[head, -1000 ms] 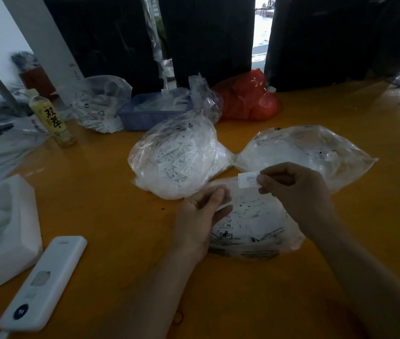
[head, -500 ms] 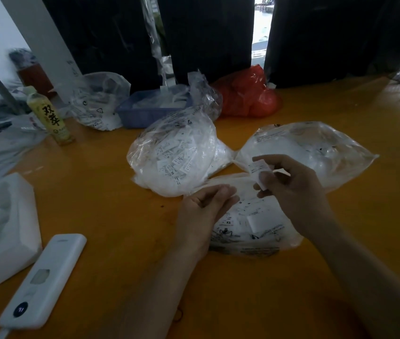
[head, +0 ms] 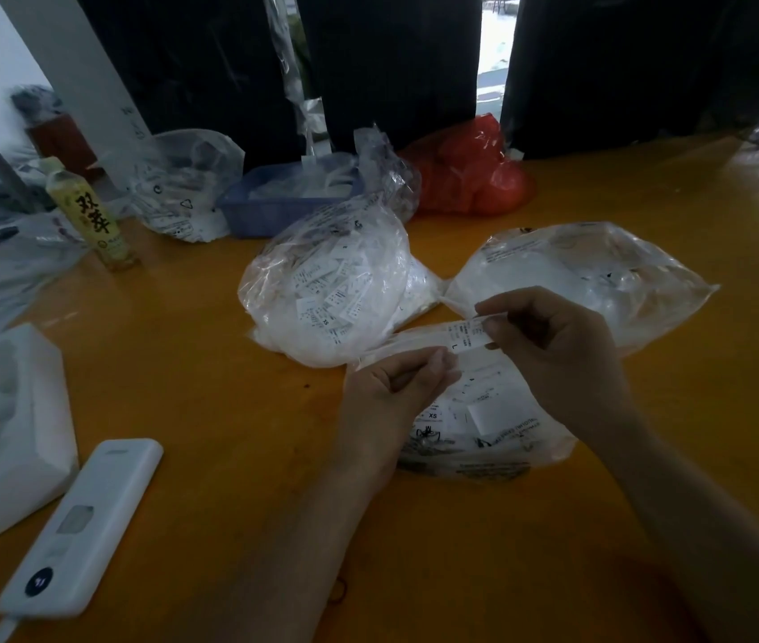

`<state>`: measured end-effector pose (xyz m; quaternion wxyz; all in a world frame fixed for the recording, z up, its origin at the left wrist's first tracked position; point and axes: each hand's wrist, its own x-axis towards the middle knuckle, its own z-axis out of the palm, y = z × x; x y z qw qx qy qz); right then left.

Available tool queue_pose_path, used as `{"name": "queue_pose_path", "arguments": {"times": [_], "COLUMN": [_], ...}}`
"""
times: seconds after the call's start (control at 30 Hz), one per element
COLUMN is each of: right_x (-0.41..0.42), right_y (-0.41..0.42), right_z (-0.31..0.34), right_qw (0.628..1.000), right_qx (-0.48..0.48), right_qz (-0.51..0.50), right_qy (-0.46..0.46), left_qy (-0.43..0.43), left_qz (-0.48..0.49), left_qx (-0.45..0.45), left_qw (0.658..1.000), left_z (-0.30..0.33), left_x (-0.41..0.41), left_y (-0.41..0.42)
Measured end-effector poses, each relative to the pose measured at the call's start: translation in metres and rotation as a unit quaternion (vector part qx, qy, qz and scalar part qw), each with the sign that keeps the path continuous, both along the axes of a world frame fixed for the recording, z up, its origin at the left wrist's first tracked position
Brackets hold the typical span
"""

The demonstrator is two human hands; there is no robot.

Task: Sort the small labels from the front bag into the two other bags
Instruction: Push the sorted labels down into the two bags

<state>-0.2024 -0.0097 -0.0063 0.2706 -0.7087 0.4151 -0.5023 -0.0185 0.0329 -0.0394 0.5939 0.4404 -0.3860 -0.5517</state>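
Observation:
Three clear plastic bags of white labels lie on the orange table. The front bag lies flat under both hands. A rounded full bag sits behind it to the left, and a flatter bag lies behind to the right. My right hand pinches a small white label marked L, held above the front bag's mouth. My left hand has curled fingers pinching the front bag's upper edge, just left of the label.
On the left lie a white remote-like device and a white foam tray. Farther back stand a yellow drink bottle, another clear bag, a blue basket and a red bag.
My right hand dipped toward the right bag with a label, then came back and now holds a label level above the front bag. My left hand has stayed at the bag's edge.

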Motion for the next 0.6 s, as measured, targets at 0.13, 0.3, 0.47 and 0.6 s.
{"name": "queue_pose_path", "arguments": {"times": [0.13,0.3,0.47,0.6], "right_x": [0.0027,0.0042,0.004,0.0043], "right_y": [0.0001,0.0011,0.0017,0.0021], "right_z": [-0.0027,-0.0021,-0.0021,-0.0043], "right_qw": [0.997,0.991,0.985,0.983], "right_qx": [-0.053,-0.103,-0.106,-0.08], "right_qz": [-0.03,-0.039,-0.002,0.002], "right_qy": [0.045,0.071,0.136,0.162], "left_qy": [0.002,-0.022,-0.045,-0.081], "left_qz": [-0.005,-0.014,0.006,0.004], "left_qx": [-0.002,-0.003,0.012,0.009], "left_qw": [1.0,1.0,0.999,0.997], "left_z": [-0.0004,-0.0004,-0.0011,0.0001], "left_x": [0.0008,0.0026,0.0017,0.0016], "left_y": [0.0003,0.0008,0.0,0.0008]}}
